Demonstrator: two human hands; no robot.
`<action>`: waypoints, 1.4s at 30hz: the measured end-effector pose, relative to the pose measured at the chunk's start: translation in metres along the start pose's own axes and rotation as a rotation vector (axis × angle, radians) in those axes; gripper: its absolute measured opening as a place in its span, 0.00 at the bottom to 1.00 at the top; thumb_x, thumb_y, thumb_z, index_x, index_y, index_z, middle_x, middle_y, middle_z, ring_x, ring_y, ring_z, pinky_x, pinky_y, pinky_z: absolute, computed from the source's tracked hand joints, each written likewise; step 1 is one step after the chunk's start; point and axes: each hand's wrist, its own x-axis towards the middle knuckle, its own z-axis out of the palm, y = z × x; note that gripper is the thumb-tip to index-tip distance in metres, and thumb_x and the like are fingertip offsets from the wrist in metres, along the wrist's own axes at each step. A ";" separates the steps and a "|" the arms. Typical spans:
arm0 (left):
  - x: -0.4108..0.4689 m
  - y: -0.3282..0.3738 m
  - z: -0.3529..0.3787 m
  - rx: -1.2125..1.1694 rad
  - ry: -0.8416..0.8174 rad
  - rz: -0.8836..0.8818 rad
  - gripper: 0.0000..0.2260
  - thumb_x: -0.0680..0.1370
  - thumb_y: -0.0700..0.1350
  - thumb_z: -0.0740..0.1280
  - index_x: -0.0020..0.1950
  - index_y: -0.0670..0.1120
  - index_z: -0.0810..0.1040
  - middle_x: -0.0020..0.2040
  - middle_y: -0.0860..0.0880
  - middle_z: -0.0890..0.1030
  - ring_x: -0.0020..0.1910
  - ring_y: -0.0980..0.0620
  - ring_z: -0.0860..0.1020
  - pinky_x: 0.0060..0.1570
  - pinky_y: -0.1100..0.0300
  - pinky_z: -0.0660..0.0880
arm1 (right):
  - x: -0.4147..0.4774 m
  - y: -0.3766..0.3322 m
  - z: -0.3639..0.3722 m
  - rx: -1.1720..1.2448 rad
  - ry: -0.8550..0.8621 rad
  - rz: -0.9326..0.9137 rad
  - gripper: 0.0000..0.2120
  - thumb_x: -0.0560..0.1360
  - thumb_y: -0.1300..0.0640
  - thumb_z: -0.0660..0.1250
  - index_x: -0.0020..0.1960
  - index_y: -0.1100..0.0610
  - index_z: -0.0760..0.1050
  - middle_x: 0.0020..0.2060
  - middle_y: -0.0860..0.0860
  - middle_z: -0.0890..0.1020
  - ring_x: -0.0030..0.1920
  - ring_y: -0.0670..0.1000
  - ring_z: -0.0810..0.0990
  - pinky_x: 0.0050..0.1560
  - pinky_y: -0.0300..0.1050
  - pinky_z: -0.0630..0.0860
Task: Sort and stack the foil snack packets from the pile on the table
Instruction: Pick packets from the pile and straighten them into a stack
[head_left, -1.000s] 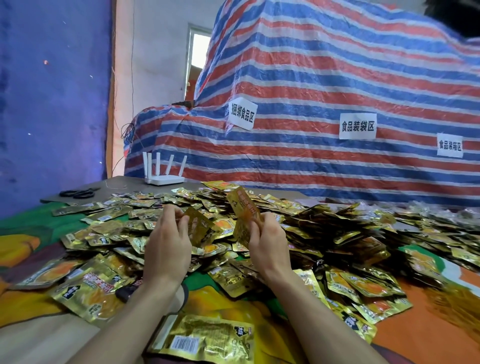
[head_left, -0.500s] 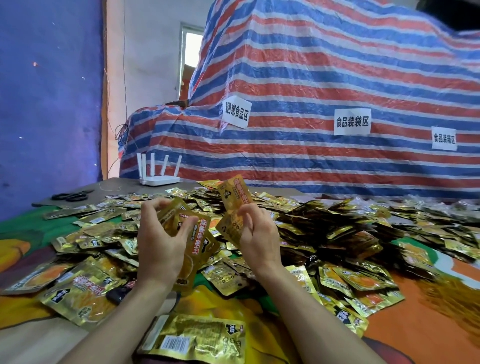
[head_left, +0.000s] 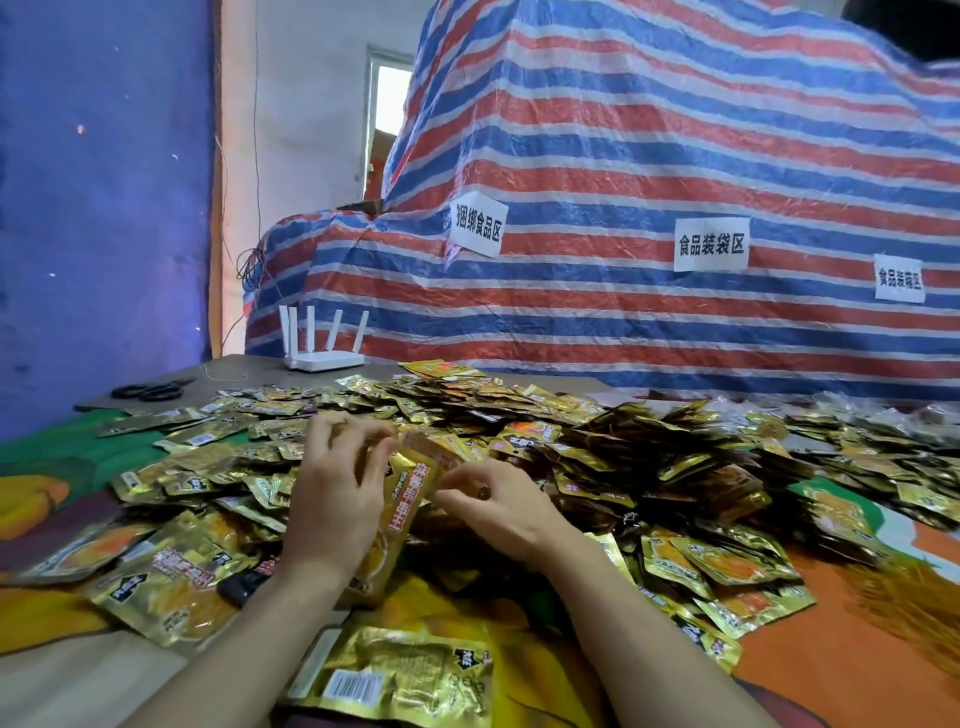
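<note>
The right hand (head_left: 498, 512) has dropped from its raised position and now pinches the right edge of the held stack (head_left: 410, 501). The left hand (head_left: 337, 499) clamps this stack upright with curled fingers over the near side of the pile (head_left: 649, 452). The lifted packet appears merged into the stack (one more sorted); most packets remain loose on the table (head_left: 841, 686).

The table (head_left: 244, 371) bears foil packets (head_left: 519, 410), scissors (head_left: 150, 391), router (head_left: 324, 358).
</note>
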 end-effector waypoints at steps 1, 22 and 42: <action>-0.001 0.000 0.000 0.011 -0.042 -0.014 0.06 0.79 0.43 0.70 0.54 0.45 0.82 0.55 0.51 0.70 0.47 0.69 0.72 0.39 0.77 0.70 | -0.001 -0.001 -0.002 0.021 -0.058 -0.010 0.23 0.71 0.34 0.62 0.57 0.45 0.82 0.53 0.44 0.84 0.53 0.49 0.81 0.58 0.56 0.78; -0.004 0.000 -0.013 -0.089 -0.616 -0.204 0.48 0.68 0.39 0.81 0.76 0.63 0.53 0.53 0.59 0.75 0.47 0.69 0.78 0.52 0.65 0.76 | -0.008 0.002 -0.024 -0.034 -0.386 0.012 0.22 0.70 0.58 0.69 0.61 0.43 0.81 0.53 0.47 0.81 0.52 0.51 0.81 0.54 0.52 0.82; 0.012 -0.001 -0.012 -0.971 -0.119 -1.026 0.16 0.78 0.40 0.68 0.66 0.45 0.73 0.54 0.42 0.83 0.48 0.41 0.83 0.49 0.43 0.81 | 0.000 0.007 -0.010 0.462 0.272 0.159 0.06 0.74 0.60 0.74 0.50 0.54 0.81 0.44 0.51 0.85 0.43 0.47 0.85 0.44 0.47 0.85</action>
